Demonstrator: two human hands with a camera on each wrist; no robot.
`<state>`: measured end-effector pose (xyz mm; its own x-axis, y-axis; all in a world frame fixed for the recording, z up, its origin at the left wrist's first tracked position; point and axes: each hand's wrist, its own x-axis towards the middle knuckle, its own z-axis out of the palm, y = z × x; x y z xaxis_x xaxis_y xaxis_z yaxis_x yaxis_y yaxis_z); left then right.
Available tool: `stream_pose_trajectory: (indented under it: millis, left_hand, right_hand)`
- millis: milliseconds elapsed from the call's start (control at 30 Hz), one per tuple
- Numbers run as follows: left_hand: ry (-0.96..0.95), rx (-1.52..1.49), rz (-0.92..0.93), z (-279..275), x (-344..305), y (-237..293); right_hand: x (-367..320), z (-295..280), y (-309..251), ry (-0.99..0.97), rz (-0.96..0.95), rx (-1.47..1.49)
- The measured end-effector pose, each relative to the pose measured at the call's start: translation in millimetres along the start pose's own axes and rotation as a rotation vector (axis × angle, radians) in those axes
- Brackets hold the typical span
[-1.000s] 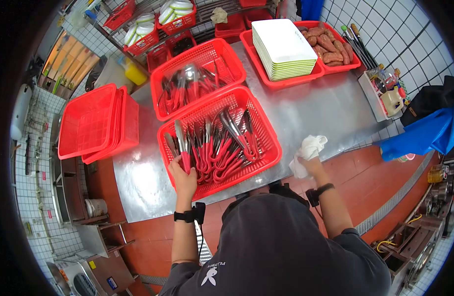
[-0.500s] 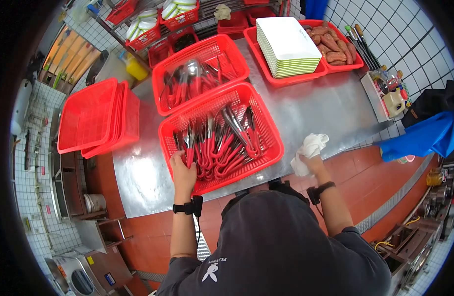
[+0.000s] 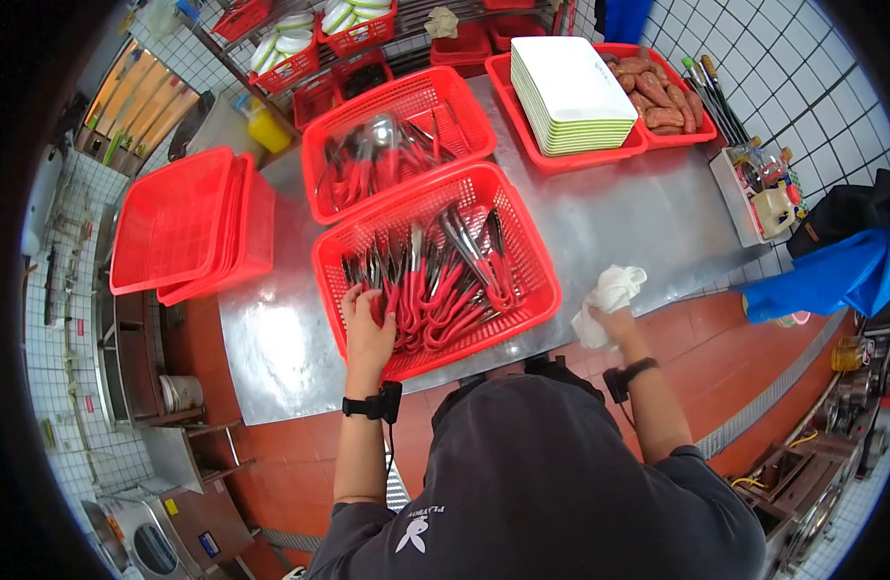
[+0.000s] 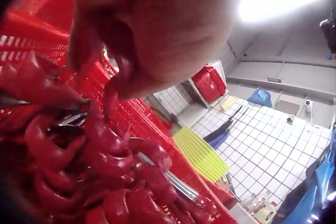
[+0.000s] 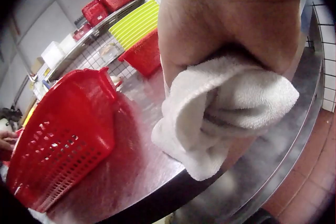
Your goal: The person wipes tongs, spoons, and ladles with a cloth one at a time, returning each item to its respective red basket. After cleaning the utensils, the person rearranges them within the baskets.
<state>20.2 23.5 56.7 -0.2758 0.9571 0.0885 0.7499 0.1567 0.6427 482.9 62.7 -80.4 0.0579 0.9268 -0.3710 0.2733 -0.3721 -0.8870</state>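
Note:
A red perforated basket (image 3: 537,280) on the steel table holds a heap of red-handled metal tongs (image 3: 445,290). At its left side my left hand (image 3: 370,338) reaches in, fingers and thumb bent round a red handle among the others. The left wrist view shows this hand (image 4: 163,35) from close up, its fingertips down at the red handles (image 4: 105,155); part of the grip is hidden. My right hand (image 3: 614,324) holds a crumpled white cloth (image 3: 604,295) over the table's front edge. In the right wrist view the cloth (image 5: 226,103) bunches below the palm.
Behind stands a second red basket (image 3: 479,126) with more utensils. Stacked empty red baskets (image 3: 174,222) are at the left. White plates (image 3: 571,82) fill a red tray beside reddish-brown, sweet-potato-like pieces (image 3: 662,92). A bottle caddy (image 3: 754,198) stands at the right edge.
The left hand has lowered a pair of tongs, held upright a second ago, into the left side of the heap. The right hand with the cloth has hardly moved.

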Motion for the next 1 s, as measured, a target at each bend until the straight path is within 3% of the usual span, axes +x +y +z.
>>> stream_pose_trajectory:
  millis: [500,767,1000]
  left_hand:
    - [0.002,-0.024,0.054,11.8,8.2,-8.3]
    - [0.019,-0.025,0.092,7.2,38.5,9.0]
    - [0.004,-0.024,0.161,1.9,85.0,22.1]
  right_hand:
    - [0.2,2.8,1.5,0.014,-0.018,0.08]
    - [15.6,-4.5,26.3,-0.021,-0.047,-0.078]
    - [5.8,-2.5,-16.0,-0.004,0.043,-0.192]
